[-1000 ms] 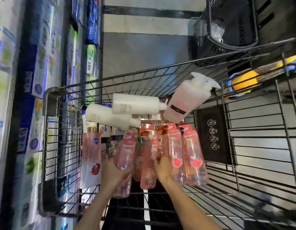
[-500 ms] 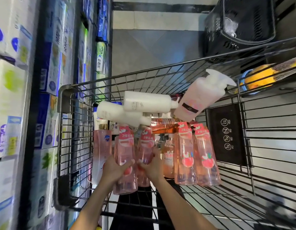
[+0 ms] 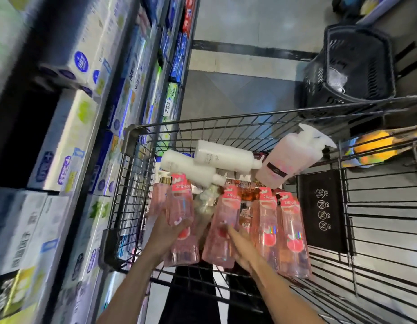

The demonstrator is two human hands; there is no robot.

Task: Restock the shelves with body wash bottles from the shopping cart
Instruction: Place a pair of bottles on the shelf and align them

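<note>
**Two pink bottles in hand over the cart**

The left hand (image 3: 166,232) wraps its fingers round a pink body wash bottle (image 3: 183,220), red cap pointing away from the person, held just above the cart's near edge. Right beside it, the right hand (image 3: 243,246) grips a second pink bottle (image 3: 222,230) from the side, tilted a little to the left. The picture is blurred here, so the exact finger placement is hard to read. Two more pink bottles (image 3: 281,232) stand together just right of the right hand, touching one another. Behind them, two white bottles (image 3: 203,163) lie across the pile, and a pale pink pump bottle (image 3: 288,160) leans at the far right. All sit inside the wire shopping cart (image 3: 226,121). To the left, shelves (image 3: 86,127) stacked with boxed goods run alongside the cart. A black basket (image 3: 357,64) sits on the floor beyond.
</note>
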